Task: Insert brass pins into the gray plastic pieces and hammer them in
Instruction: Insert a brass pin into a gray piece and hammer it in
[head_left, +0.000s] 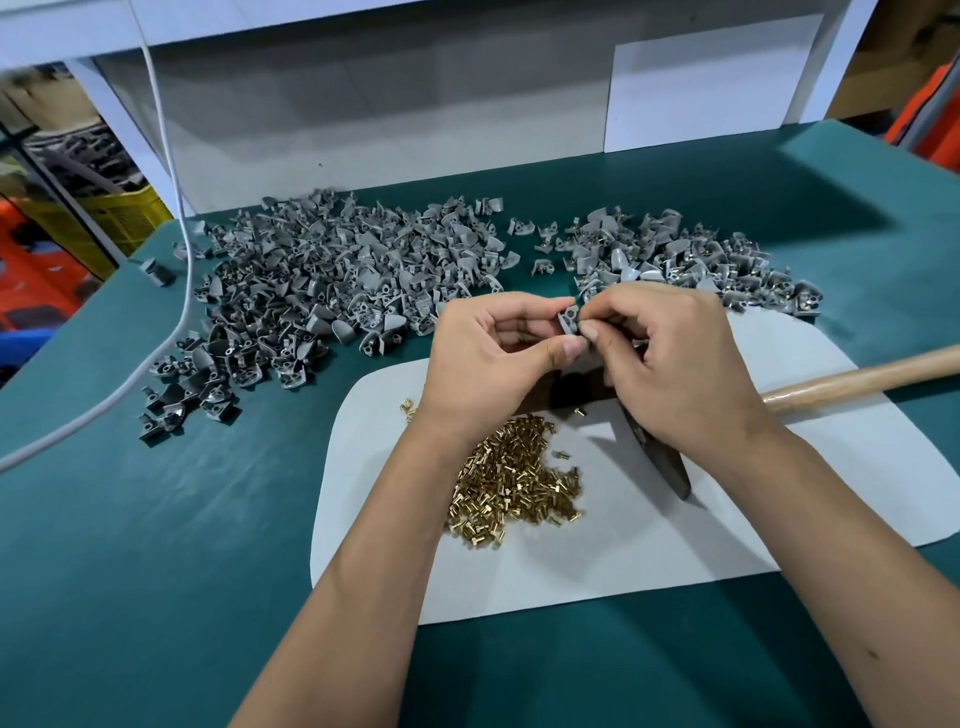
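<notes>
While the left hand (498, 348) pinches one gray plastic piece (568, 323) above the surface (156, 519) and the right hand's (670, 358) fingers (592, 328) curl against it, any pin hidden there could slip and drop.

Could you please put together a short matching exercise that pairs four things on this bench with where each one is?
Things:
1. brass pins
2. hammer
3. gray piece
4. white cable

Places:
A. pinched between the left hand and the right hand
B. trailing down the left side of the green table
C. heaped on the white sheet, under the left wrist
D. lying on the sheet, its wooden handle pointing right

Pairs: 1-C, 2-D, 3-A, 4-B
</notes>
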